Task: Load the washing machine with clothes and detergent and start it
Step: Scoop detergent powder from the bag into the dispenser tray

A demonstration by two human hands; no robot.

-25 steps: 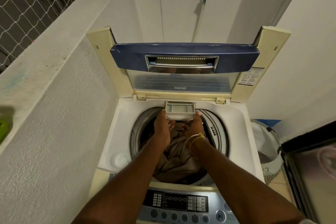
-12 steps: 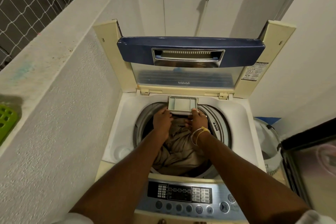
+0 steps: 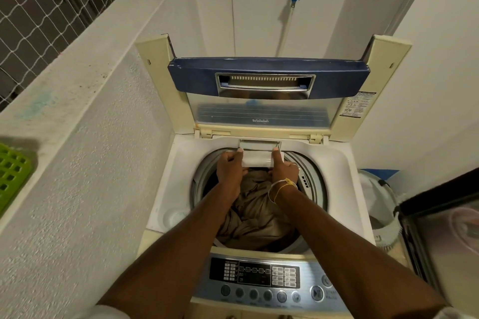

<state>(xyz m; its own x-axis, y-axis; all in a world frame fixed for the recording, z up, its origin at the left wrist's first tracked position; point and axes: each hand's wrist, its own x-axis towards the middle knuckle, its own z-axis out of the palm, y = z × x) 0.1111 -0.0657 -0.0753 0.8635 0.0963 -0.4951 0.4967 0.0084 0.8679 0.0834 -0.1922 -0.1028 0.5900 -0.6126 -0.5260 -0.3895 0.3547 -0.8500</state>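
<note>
Both hands held the detergent drawer (image 3: 258,160) at the drum's (image 3: 314,189) back rim: left hand (image 3: 230,171) & right hand (image 3: 284,173) gripped a side each, thumbs on top. Brown clothes (image 3: 255,217) lay in the drum, loading prob. done. Detergent: couldn't tell. Left: shut lid (image 3: 267,80), press start/pause btn (image 3: 316,293).

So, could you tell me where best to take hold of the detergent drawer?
By its two short ends, coming from the front over the tub: the detergent drawer sticks out level from its slot at the back rim, wide face towards you.
</note>
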